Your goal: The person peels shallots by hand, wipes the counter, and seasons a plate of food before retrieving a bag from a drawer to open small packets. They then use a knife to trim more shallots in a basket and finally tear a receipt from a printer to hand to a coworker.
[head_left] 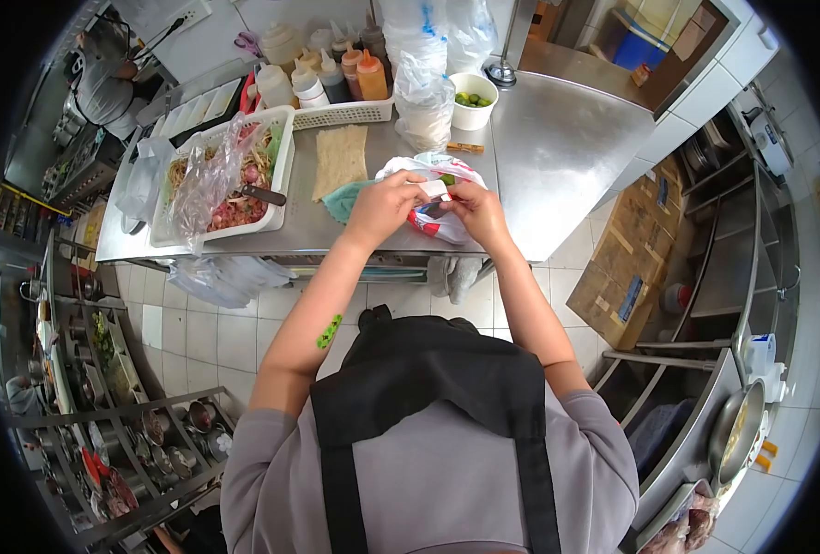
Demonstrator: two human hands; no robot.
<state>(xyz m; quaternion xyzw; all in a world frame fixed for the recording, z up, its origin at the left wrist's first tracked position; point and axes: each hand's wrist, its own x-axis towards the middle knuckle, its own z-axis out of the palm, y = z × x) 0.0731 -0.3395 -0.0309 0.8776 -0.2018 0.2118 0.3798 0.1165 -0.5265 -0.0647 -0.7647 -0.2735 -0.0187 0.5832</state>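
Over a plastic bag (462, 170) on the steel counter (572, 129), my left hand (385, 205) is closed on a small white object (434, 189), whose exact kind I cannot make out. My right hand (478, 214) is closed too, its fingers pinching at the right end of the same object. The bag is white with red and blue print and lies open, with something green inside. A teal cloth (344, 200) lies beside my left hand, partly under a beige folded cloth (341, 159).
On the left a white basket (283, 166) holds bagged food and a knife (264, 194). Squeeze bottles (350, 76) stand behind. A white tub of limes (474, 100) and stacked containers in plastic (419, 102) stand at the back. Another person (110, 83) is far left.
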